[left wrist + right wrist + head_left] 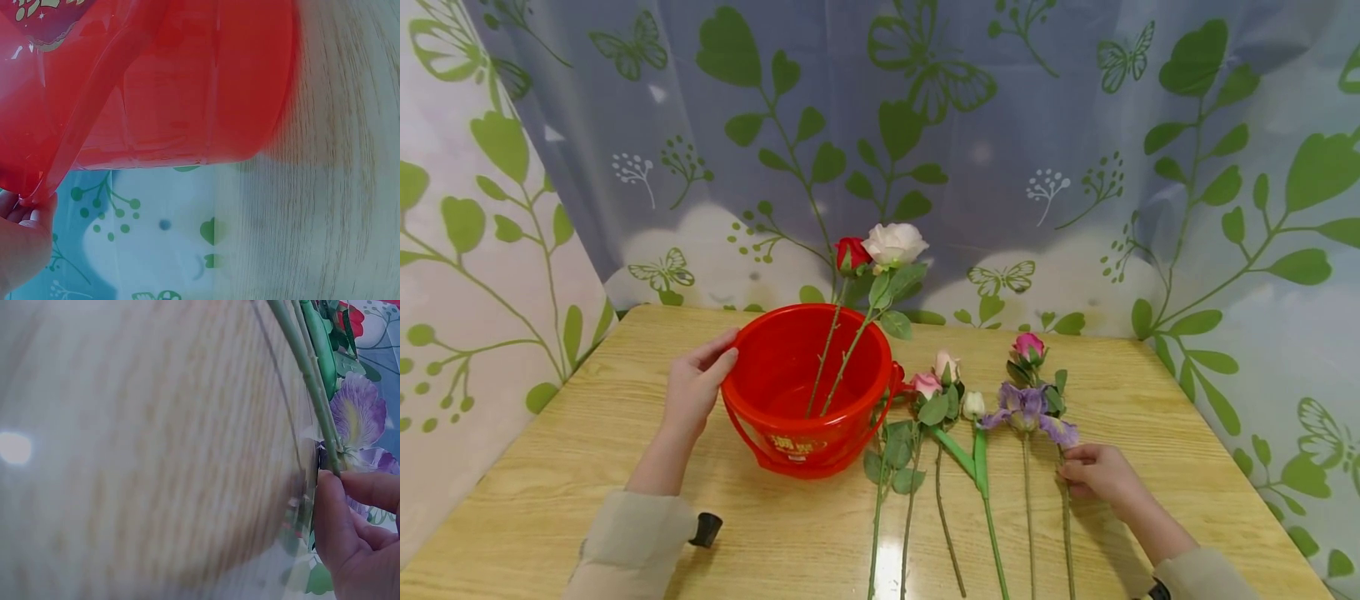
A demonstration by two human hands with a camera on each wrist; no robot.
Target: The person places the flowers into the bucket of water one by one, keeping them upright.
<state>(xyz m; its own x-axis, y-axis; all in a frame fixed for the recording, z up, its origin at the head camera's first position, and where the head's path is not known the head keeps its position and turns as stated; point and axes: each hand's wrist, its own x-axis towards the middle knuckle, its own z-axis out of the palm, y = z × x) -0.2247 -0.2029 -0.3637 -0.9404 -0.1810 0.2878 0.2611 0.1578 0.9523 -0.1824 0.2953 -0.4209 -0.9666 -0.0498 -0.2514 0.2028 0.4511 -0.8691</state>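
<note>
My left hand (691,387) grips the rim of a red plastic bucket (808,450) on its left side, thumb and fingers at the spot where the handle (100,94) joins. In the bucket stand a red rose (852,255) and a white rose (895,245), leaning right with their heads above the rim. On the right, my right hand (1101,477) pinches the stem (315,394) of a magenta rose (1028,347) between thumb and forefinger. A purple iris (1024,407) lies beside it and overlaps its stem in the head view.
Left of the iris lie a white tulip (973,405), a pale pink rose (946,365) and a pink rose (927,384), stems toward the front edge. All rest on a wooden table (790,533). A leaf-and-butterfly patterned curtain (970,167) hangs close behind the table.
</note>
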